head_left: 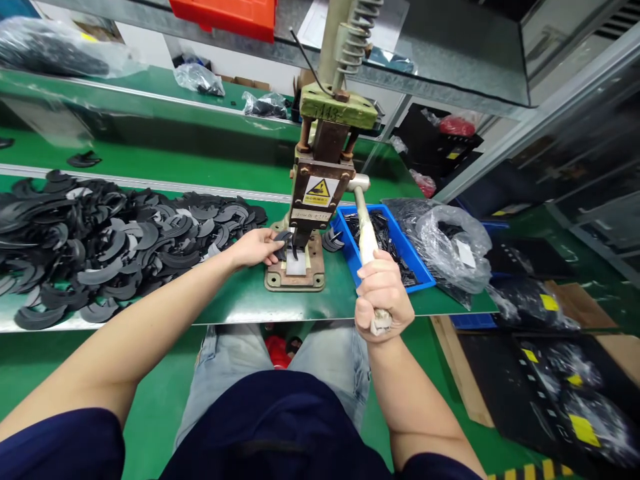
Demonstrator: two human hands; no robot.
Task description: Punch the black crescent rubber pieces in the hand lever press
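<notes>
L hand [260,247] pinching blk curved pc [285,239] at press base [296,283], R hand [384,295] wrapped tight round lever [367,237]; prob. mid-batch: big heap [125,243] L, few pcs [331,241] just R, can't tell which are done.

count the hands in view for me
2: the left hand holds a black part at the press base, and the right hand grips the press lever. No other hands are visible.

- Looks forward and down from the wearer's head, over the lap [226,353].
- Faces the press [327,143] at close range, near centre.
- Reaches up to the shelf [460,60].
</notes>
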